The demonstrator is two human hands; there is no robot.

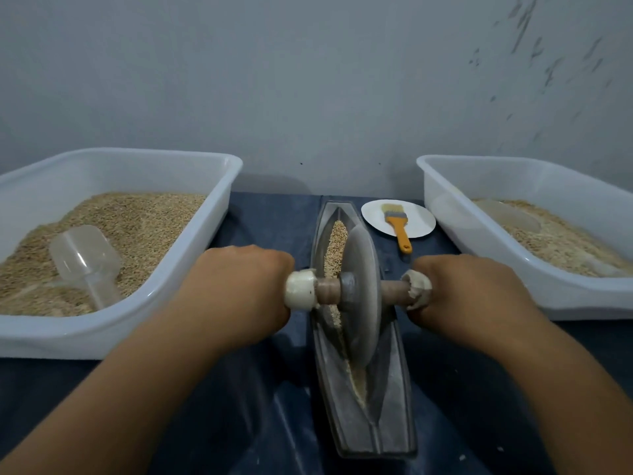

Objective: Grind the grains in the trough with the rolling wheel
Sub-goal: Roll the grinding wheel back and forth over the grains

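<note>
A long grey boat-shaped trough (394,399) lies lengthwise on the dark blue table. Pale grains (334,245) fill its groove ahead of and behind the wheel. The grey rolling wheel (361,289) stands upright in the groove near the trough's middle, on a wooden axle (394,289) with white-wrapped ends. My left hand (239,289) grips the left end of the axle, and my right hand (469,293) grips the right end.
A white tub (212,214) of grain with a clear scoop (85,262) stands at the left. At the right is another white tub (445,214) holding ground grain and a scoop. A yellow-handled brush (399,224) lies on a white plate (373,217) behind the trough. A wall is close behind.
</note>
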